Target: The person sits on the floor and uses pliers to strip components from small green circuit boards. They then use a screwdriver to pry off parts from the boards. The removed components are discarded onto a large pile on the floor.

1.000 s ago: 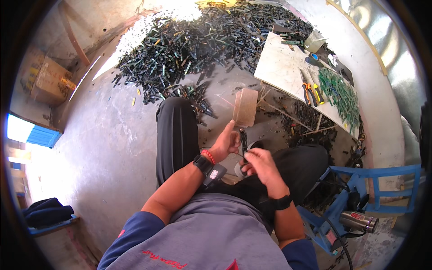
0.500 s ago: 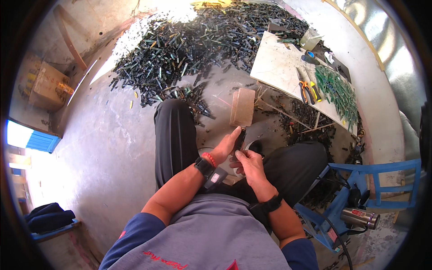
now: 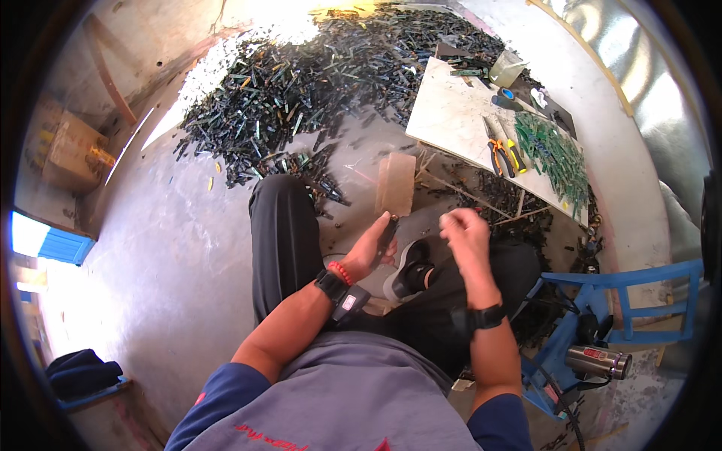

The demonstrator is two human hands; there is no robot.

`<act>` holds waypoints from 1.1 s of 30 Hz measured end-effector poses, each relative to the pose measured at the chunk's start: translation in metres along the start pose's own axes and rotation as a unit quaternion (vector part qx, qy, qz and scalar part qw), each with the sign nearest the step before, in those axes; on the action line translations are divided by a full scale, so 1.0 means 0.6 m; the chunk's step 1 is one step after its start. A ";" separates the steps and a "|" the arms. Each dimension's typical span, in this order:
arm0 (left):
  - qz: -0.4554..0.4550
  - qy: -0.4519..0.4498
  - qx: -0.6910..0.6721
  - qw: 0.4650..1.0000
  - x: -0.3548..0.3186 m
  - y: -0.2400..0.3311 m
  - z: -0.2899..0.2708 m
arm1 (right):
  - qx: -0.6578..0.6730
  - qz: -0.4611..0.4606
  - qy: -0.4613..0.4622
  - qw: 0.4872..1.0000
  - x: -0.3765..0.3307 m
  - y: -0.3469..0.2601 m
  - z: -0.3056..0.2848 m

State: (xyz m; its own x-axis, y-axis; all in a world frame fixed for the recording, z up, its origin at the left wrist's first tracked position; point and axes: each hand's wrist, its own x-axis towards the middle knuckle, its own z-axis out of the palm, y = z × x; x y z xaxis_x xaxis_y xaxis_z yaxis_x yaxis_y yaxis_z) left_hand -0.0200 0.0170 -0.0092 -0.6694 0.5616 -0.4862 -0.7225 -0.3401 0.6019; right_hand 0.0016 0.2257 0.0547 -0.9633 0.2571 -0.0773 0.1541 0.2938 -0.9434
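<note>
My left hand (image 3: 364, 252) is closed around a dark, elongated piece (image 3: 387, 233) above the floor between my knees. My right hand (image 3: 469, 239) is raised apart from it, over my right thigh, its fingers curled into a pinch. What the fingertips hold, if anything, is too small to see. Just beyond the hands a brown block (image 3: 395, 184) stands on the floor. Ahead to the right is a low white tabletop (image 3: 444, 101). Orange-and-black pliers (image 3: 499, 156), a yellow-and-black handled tool (image 3: 517, 158) and a heap of green strips (image 3: 553, 158) lie on it.
A large pile of dark strips (image 3: 301, 90) spreads over the floor ahead. A translucent container (image 3: 508, 69) stands at the tabletop's far end. To my right are a blue chair (image 3: 639, 282) and a steel flask (image 3: 598, 362). Cardboard boxes (image 3: 74, 150) stand far left.
My right hand has left the dark piece and moved up and right toward the tabletop. My left hand keeps its hold, slightly to the left and lower in view.
</note>
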 end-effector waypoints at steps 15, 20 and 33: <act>-0.033 -0.041 0.002 0.999 0.001 -0.006 0.006 | 0.078 0.084 -0.253 0.961 0.030 0.003 0.055; -0.046 -0.040 -0.002 0.998 -0.003 -0.002 0.008 | 0.080 0.085 -0.240 0.964 0.028 0.000 0.059; -0.078 -0.083 -0.015 0.993 -0.004 0.001 0.000 | 0.127 0.122 -0.242 0.954 0.024 0.012 0.059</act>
State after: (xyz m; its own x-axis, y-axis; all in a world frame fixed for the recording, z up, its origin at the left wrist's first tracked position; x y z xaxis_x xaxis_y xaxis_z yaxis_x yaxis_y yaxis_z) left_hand -0.0191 0.0155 -0.0076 -0.5131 0.7256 -0.4585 -0.8217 -0.2608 0.5068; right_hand -0.0193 0.1989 0.0354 -0.9038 -0.1833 -0.3867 0.3879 0.0311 -0.9212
